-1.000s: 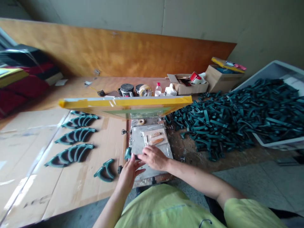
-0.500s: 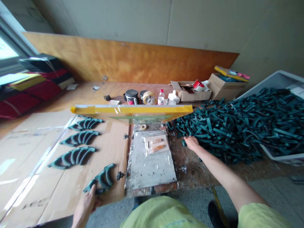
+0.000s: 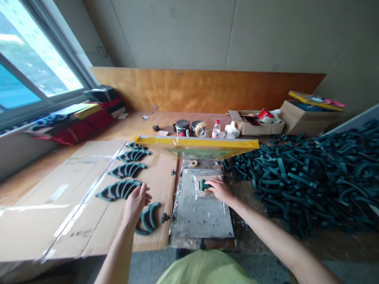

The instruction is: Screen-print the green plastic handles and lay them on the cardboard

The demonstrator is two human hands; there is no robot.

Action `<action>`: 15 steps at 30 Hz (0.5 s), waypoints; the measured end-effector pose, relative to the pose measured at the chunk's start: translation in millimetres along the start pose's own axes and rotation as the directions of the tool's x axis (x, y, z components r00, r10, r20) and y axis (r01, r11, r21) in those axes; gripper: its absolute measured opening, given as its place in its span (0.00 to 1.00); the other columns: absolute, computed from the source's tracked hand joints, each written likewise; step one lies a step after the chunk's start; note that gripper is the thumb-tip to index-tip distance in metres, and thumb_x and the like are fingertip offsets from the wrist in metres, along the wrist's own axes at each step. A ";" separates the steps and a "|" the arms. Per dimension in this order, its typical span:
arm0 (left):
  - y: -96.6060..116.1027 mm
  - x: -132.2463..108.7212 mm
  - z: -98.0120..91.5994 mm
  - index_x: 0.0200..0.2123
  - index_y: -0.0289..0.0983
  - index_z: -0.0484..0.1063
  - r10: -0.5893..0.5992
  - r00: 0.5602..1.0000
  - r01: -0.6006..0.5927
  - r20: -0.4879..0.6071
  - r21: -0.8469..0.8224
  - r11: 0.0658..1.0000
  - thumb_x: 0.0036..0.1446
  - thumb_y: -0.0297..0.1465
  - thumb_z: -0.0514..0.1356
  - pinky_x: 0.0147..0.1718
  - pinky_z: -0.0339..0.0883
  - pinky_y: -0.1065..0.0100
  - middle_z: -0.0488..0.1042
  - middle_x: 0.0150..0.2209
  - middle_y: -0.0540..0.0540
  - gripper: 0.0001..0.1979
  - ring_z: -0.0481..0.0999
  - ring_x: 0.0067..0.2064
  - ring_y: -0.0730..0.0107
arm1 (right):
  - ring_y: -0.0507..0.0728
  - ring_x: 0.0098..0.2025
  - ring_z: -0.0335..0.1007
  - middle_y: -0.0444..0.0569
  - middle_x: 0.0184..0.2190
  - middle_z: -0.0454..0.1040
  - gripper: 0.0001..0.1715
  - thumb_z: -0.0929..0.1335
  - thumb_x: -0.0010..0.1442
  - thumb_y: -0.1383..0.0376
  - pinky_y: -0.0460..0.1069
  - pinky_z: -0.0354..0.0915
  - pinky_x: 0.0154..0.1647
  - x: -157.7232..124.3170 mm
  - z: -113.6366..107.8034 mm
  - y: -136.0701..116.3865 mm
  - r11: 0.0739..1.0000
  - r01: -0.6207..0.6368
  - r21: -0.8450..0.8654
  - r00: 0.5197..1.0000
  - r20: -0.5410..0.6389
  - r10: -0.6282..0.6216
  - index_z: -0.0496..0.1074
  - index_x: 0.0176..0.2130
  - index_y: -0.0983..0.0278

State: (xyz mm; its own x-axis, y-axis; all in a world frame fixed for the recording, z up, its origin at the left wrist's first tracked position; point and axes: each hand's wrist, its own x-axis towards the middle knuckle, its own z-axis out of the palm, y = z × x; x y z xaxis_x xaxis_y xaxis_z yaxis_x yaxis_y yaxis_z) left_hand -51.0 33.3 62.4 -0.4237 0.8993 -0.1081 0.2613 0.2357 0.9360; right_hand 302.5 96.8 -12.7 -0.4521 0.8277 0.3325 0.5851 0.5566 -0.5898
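Note:
My left hand (image 3: 136, 203) is at the right end of a row of curved dark-green plastic pieces (image 3: 114, 192) on the cardboard, its fingers closed on the end piece; the palm hides part of it. Below and right of that hand lies a smaller group of the same pieces (image 3: 151, 217). My right hand (image 3: 219, 190) pinches a short-looking dark-green plastic piece (image 3: 203, 185) over a small pale block (image 3: 199, 193) on the grey metal plate (image 3: 204, 219). The fingers cover part of this piece.
A yellow-taped frame (image 3: 197, 142) stands raised behind the plate. More rows of pieces (image 3: 127, 170) lie on the cardboard (image 3: 97, 219). At right is a large heap of green pieces (image 3: 284, 177). Black knobs (image 3: 165, 217) flank the plate. Jars (image 3: 182, 127), a bottle (image 3: 216, 128) and boxes stand behind.
My left hand has gone up from the smaller group to the row, which has grown by a piece. My right hand has moved left from the heap's edge to the plate with a green piece.

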 end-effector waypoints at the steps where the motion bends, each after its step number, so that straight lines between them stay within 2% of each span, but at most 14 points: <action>1: 17.9 3.8 7.5 0.33 0.36 0.72 0.030 1.000 -0.030 -0.003 -0.053 0.998 0.52 0.56 0.57 0.20 0.65 0.70 0.72 0.18 0.49 0.27 0.70 0.20 0.70 | 0.57 0.44 0.68 0.48 0.38 0.76 0.15 0.69 0.56 0.75 0.52 0.65 0.45 1.3 5.3 -1.7 0.999 0.021 -0.028 1.000 0.024 -0.020 0.75 0.43 0.61; 5: 91.9 14.3 32.1 0.44 0.36 0.71 0.219 0.976 -0.211 -0.002 -0.267 0.940 0.56 0.53 0.56 0.21 0.64 0.74 0.72 0.20 0.52 0.27 0.69 0.19 0.75 | 0.57 0.40 0.65 0.49 0.32 0.75 0.11 0.66 0.62 0.71 0.51 0.64 0.41 3.9 16.5 -3.3 0.982 0.032 -0.188 0.999 0.044 -0.024 0.78 0.39 0.62; 8: 130.9 20.7 45.0 0.40 0.36 0.70 0.318 0.948 -0.284 0.016 -0.409 0.867 0.58 0.54 0.53 0.19 0.61 0.75 0.72 0.20 0.51 0.26 0.67 0.18 0.76 | 0.58 0.41 0.65 0.50 0.35 0.76 0.14 0.64 0.64 0.70 0.52 0.65 0.44 1.8 22.9 -6.8 0.966 0.012 -0.258 0.999 0.040 -0.002 0.78 0.43 0.62; 10: 144.0 24.4 51.5 0.32 0.35 0.69 0.332 0.942 -0.279 0.050 -0.432 0.857 0.59 0.55 0.50 0.18 0.59 0.75 0.71 0.18 0.50 0.27 0.66 0.17 0.77 | 0.58 0.44 0.66 0.52 0.39 0.76 0.16 0.63 0.64 0.71 0.53 0.66 0.47 -1.8 24.1 -9.8 0.963 0.009 -0.271 0.999 0.043 0.003 0.77 0.47 0.63; 12: 146.2 24.5 53.8 0.27 0.35 0.67 0.323 0.943 -0.264 0.077 -0.416 0.870 0.60 0.55 0.48 0.17 0.59 0.75 0.70 0.17 0.49 0.29 0.65 0.16 0.76 | 0.59 0.49 0.67 0.53 0.44 0.76 0.19 0.64 0.63 0.73 0.54 0.66 0.51 -5.5 16.3 -9.9 0.960 0.038 -0.277 0.997 0.068 -0.019 0.75 0.51 0.64; 15: 129.9 12.1 45.3 0.29 0.34 0.72 0.290 0.952 -0.230 0.098 -0.394 0.890 0.60 0.53 0.51 0.19 0.62 0.73 0.73 0.20 0.46 0.27 0.69 0.19 0.73 | 0.58 0.53 0.67 0.54 0.49 0.75 0.21 0.62 0.63 0.73 0.55 0.65 0.56 -6.0 -19.8 0.6 0.961 0.010 -0.277 0.998 0.057 0.006 0.73 0.54 0.65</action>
State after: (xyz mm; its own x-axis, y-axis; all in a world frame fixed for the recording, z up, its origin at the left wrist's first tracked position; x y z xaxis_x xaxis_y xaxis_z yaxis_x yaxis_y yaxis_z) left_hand 17.1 91.4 167.6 -0.2424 0.9607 0.1352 -0.0119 -0.1423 0.9897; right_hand 318.9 93.7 -0.5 -0.4862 0.8256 0.2865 0.7443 0.5630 -0.3593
